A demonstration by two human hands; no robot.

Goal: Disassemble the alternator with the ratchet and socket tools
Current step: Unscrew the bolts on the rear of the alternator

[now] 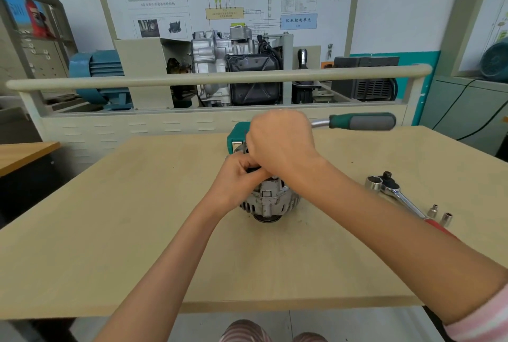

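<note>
Standing upright near the middle of the wooden surface (pixel 137 218), the alternator (pixel 270 200) rests on its pulley end, ribbed silver housing toward me. My left hand (pixel 237 176) is curled over its top left side, fingers pinching something dark on the upper part; I cannot make out exactly what, since both hands cover it. My right hand (pixel 280 139) sits just above, fist closed around the head end of a ratchet (pixel 362 121), whose green and grey handle sticks out to the right, roughly level. Whatever socket sits beneath that fist is hidden.

Behind the hands a teal box (pixel 235 137) peeks out, touching or just behind the alternator. To the right, well apart, a second ratchet (pixel 395 193) with a red handle lies flat, a large socket (pixel 373 182) beside its head. Two small sockets (pixel 439 215) stand upright near its shaft. Beyond the surface a cream rail (pixel 192 79) runs across.
</note>
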